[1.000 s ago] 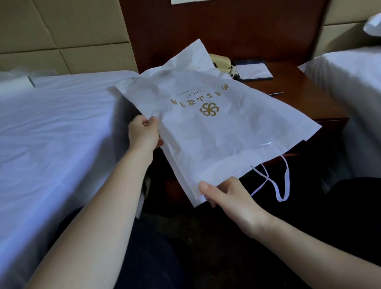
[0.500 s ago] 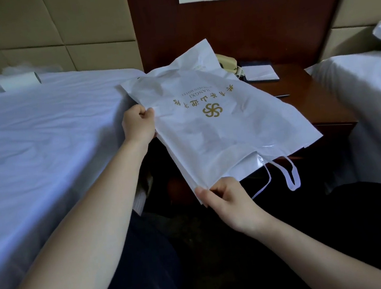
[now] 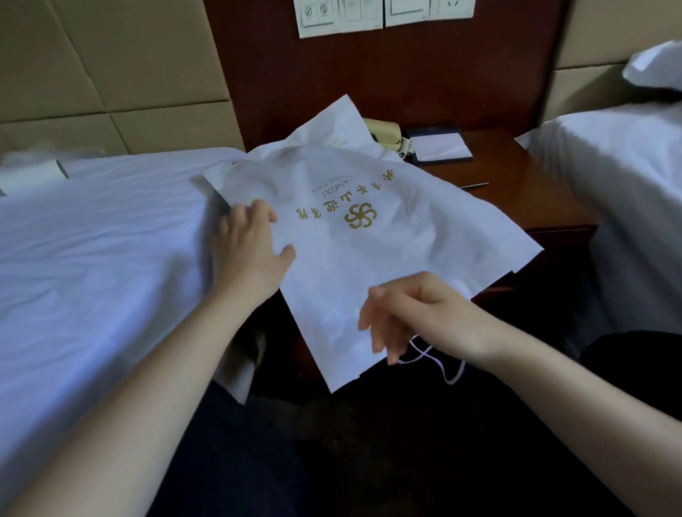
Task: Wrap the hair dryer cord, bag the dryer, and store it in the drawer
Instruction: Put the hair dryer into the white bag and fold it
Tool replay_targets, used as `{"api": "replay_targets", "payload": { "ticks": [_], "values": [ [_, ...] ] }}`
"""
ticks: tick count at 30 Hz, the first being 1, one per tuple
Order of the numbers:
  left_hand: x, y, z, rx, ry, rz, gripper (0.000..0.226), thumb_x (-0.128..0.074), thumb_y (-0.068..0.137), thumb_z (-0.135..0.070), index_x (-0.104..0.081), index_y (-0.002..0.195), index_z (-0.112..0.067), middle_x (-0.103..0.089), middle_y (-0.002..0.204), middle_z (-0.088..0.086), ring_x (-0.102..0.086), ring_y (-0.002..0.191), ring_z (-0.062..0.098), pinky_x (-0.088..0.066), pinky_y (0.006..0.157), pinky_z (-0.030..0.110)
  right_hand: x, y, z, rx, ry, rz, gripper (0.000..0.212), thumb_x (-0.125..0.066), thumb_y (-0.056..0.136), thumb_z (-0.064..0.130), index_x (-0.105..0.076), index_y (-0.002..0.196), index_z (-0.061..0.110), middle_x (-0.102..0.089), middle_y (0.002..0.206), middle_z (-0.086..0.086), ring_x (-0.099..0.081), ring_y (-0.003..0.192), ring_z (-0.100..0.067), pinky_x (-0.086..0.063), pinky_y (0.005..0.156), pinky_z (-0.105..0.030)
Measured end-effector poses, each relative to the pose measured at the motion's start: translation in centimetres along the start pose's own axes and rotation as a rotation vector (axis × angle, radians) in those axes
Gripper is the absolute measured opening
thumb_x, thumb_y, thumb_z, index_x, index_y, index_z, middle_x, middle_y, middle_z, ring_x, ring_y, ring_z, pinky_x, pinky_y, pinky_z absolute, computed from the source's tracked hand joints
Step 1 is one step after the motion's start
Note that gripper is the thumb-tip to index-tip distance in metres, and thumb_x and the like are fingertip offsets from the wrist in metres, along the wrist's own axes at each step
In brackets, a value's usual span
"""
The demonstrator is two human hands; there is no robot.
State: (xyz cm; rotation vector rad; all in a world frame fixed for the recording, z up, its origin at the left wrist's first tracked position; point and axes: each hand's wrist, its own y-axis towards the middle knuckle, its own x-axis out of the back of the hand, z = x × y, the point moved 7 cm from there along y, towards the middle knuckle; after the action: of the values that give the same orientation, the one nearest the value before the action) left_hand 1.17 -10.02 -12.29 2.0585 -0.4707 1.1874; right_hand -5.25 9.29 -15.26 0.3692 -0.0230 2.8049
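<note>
Bag: I see the flat white papery bag with a gold logo (image 3: pixel 394 252) at frame centre, in front of the dark wooden bedside worktop (image 3: pixel 536 193).
Left hand (image 3: pixel 249 247): spread flat on its left edge.
Right hand (image 3: pixel 418 317): loosely curled over its lower edge; whether it grips, I cannot tell.

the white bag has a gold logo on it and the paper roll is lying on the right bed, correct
Not quite. The bag does have a gold logo, but the roll is lying on the left bed, not the right one. The head view shows it near that bed's far end.
</note>
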Motion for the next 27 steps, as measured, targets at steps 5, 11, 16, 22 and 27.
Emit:
{"api": "replay_targets", "payload": {
  "ticks": [5, 11, 16, 22, 27],
  "values": [
    [-3.1, 0.1, -4.1, -0.221, 0.108, 0.28, 0.051, -0.052, 0.09, -0.041, -0.04, 0.136, -0.022, -0.032, 0.146, 0.0, -0.026, 0.136, 0.024, -0.019, 0.108, 0.037, 7.2, 2.2, -1.1, -0.072, -0.166, -0.238, 0.037, -0.041, 0.098, 0.018, -0.065, 0.072, 0.007, -0.063, 0.059, -0.002, -0.059, 0.049, -0.011, -0.045, 0.052, -0.019],
    [-7.0, 2.2, -5.1, -0.215, 0.161, 0.385, 0.061, -0.038, 0.095, -0.05, -0.018, 0.15, -0.029, -0.007, 0.16, -0.002, -0.004, 0.147, 0.024, -0.008, 0.115, 0.039, 16.6, 4.5, -3.2, -0.138, -0.505, -0.533, 0.022, -0.05, 0.091, 0.015, -0.068, 0.078, 0.015, -0.069, 0.081, -0.006, -0.061, 0.072, -0.023, -0.042, 0.061, -0.027],
    [-9.4, 4.0, -4.6, -0.249, 0.214, 0.408, 0.062, -0.028, 0.096, -0.054, -0.007, 0.151, -0.035, -0.002, 0.161, -0.003, 0.0, 0.147, 0.021, -0.006, 0.115, 0.04, 22.2, 6.8, -5.8, -0.335, -0.719, -0.599, 0.031, -0.057, 0.088, 0.032, -0.06, 0.113, 0.014, -0.059, 0.118, -0.01, -0.054, 0.105, -0.028, -0.042, 0.077, -0.03],
    [-11.1, 6.7, -5.1, -0.19, 0.175, 0.336, 0.075, -0.008, 0.079, -0.07, -0.009, 0.148, -0.04, -0.016, 0.155, -0.007, -0.013, 0.144, 0.018, -0.015, 0.11, 0.045, 22.6, 10.0, -7.6, -0.438, -0.58, -0.472, 0.026, -0.063, 0.085, 0.033, -0.064, 0.082, 0.008, -0.063, 0.084, -0.004, -0.06, 0.074, -0.02, -0.043, 0.063, -0.028],
    [-11.4, 7.3, -6.2, -0.186, 0.08, 0.411, 0.059, -0.029, 0.093, -0.058, -0.007, 0.147, -0.045, -0.001, 0.16, -0.01, -0.005, 0.147, 0.015, -0.013, 0.114, 0.048, 22.0, 10.3, -7.0, -0.37, -0.511, -0.37, 0.016, -0.059, 0.089, 0.018, -0.067, 0.081, 0.007, -0.058, 0.068, 0.001, -0.055, 0.062, -0.011, -0.044, 0.054, -0.021]
  ]
}}
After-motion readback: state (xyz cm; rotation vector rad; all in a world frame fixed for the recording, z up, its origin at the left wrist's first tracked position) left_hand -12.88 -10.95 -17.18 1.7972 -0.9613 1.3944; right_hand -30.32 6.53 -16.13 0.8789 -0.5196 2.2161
